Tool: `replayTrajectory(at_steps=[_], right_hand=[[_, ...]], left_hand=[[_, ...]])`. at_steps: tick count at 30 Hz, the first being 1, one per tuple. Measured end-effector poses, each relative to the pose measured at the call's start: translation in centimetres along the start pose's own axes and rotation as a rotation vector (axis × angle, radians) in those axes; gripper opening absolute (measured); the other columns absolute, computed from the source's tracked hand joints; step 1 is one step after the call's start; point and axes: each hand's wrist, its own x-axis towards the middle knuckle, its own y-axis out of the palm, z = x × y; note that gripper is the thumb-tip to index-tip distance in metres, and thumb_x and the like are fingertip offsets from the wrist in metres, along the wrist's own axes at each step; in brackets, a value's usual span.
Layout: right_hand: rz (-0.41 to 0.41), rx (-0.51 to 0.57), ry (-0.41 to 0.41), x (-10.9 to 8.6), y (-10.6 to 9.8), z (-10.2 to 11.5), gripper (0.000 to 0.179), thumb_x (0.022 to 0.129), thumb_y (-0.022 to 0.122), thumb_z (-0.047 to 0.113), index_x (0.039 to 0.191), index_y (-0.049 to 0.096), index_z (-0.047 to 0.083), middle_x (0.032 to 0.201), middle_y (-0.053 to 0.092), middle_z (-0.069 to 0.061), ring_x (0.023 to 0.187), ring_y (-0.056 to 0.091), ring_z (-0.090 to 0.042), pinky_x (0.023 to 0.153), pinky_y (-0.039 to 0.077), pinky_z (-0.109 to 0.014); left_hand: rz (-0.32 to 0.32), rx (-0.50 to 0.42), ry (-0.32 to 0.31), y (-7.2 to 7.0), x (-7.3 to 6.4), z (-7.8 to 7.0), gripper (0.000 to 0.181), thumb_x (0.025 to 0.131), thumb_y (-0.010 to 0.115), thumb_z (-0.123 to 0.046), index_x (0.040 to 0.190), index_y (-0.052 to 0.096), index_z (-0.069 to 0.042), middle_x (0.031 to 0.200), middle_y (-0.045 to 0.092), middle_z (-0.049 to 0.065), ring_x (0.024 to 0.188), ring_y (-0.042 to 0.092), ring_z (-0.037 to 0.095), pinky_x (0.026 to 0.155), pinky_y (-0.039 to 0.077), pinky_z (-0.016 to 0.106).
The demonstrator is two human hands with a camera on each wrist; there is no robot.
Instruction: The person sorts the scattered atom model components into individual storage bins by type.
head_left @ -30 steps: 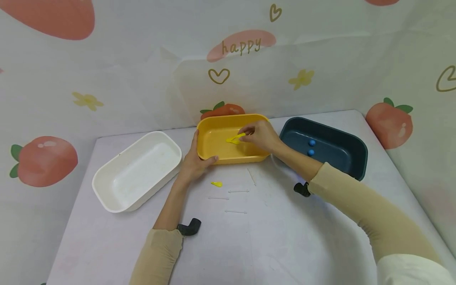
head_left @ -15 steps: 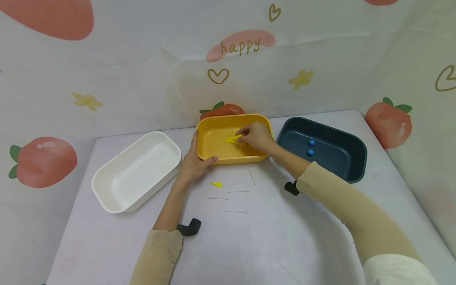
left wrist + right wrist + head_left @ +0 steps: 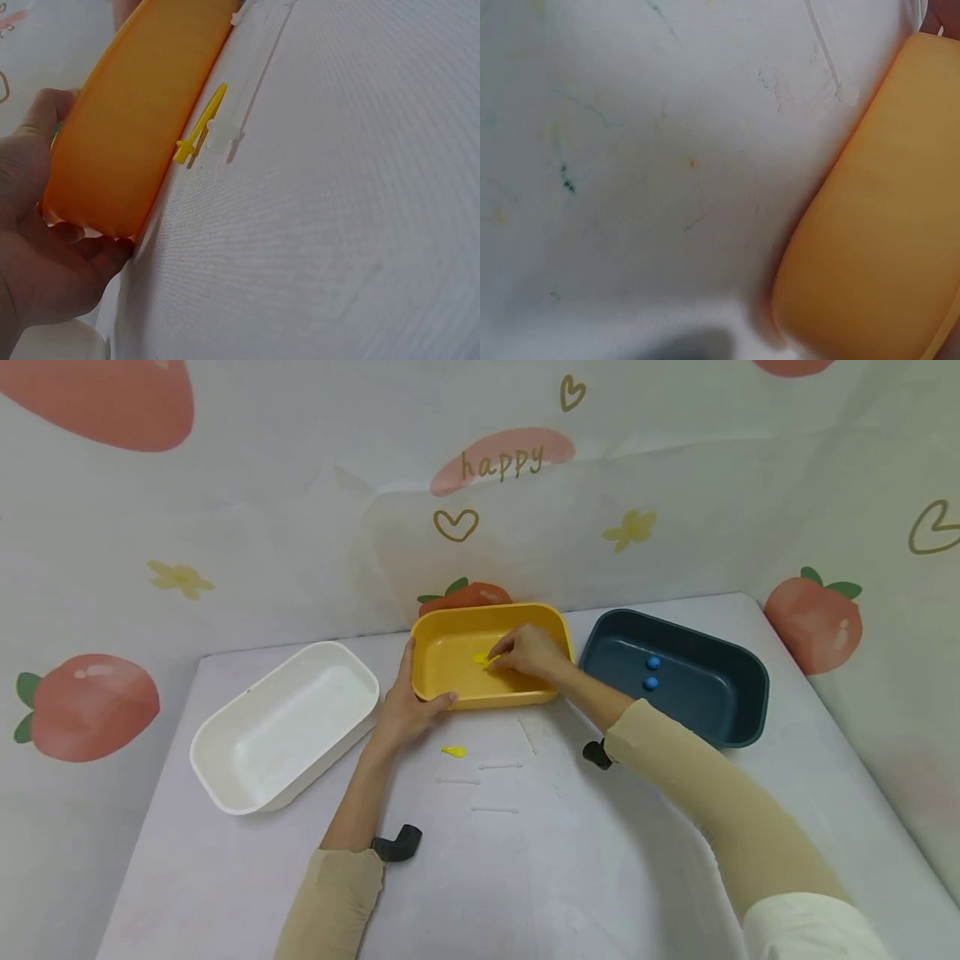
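Observation:
My left hand [image 3: 405, 714] grips the left end of a yellow-orange tray [image 3: 487, 699], thumb at its near side and fingers curled round its end. In the left wrist view, the left hand [image 3: 52, 247] has fingertips under the tray's wall [image 3: 142, 112]. Reaching into the tray, my right hand [image 3: 531, 653] pinches a small yellow plastic piece [image 3: 492, 663] near the floor. Another bit of yellow [image 3: 481, 657] shows beside it; whether it is separate I cannot tell. On the table lies a small yellow sword-shaped piece [image 3: 201, 126], in front of the tray.
Several thin whitish sticks [image 3: 495, 810] lie on the table before the tray. To the left stands a white tray [image 3: 281, 785]. A dark blue tray [image 3: 705, 693] at the right holds two blue balls [image 3: 652, 662]. A printed cloth [image 3: 337, 527] hangs behind.
My right hand has moved slightly left and lower inside the yellow-orange tray, and less of the yellow piece shows. The left hand keeps its hold on the tray.

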Motion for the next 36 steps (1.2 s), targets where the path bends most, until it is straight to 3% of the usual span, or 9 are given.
replayTrajectory(at_steps=[4, 15, 36], right_hand=[[0.024, -0.01, -0.006, 0.2, 0.19, -0.06, 0.021, 0.083, 0.082, 0.022, 0.098, 0.08, 0.008, 0.094, 0.075, -0.004, 0.079, 0.056, -0.018, 0.062, 0.038, -0.022], [0.054, -0.056, -0.046, 0.05, 0.09, 0.18, 0.021, 0.081, 0.083, 0.017, 0.099, 0.078, 0.007, 0.076, 0.065, -0.003, 0.067, 0.055, -0.016, 0.065, 0.042, -0.024], [0.071, -0.1, -0.07, 0.05, 0.48, 0.38, 0.019, 0.083, 0.081, 0.017, 0.101, 0.079, 0.009, 0.083, 0.07, -0.004, 0.074, 0.055, -0.018, 0.063, 0.041, -0.023]], left_hand=[[0.001, 0.002, 0.005, -0.03, -0.02, 0.08, 0.11, 0.085, 0.078, -0.028, 0.16, -0.004, -0.034, 0.161, 0.029, 0.005, 0.139, 0.036, 0.027, 0.118, 0.025, 0.046], [0.0, 0.012, 0.005, -0.05, -0.21, -0.07, 0.111, 0.085, 0.078, -0.029, 0.16, -0.004, -0.033, 0.161, 0.027, 0.006, 0.141, 0.035, 0.029, 0.118, 0.024, 0.047], [0.002, 0.037, -0.028, 0.0, 0.02, -0.09, 0.112, 0.085, 0.078, -0.03, 0.159, -0.005, -0.034, 0.161, 0.027, 0.007, 0.142, 0.034, 0.03, 0.118, 0.024, 0.049]])
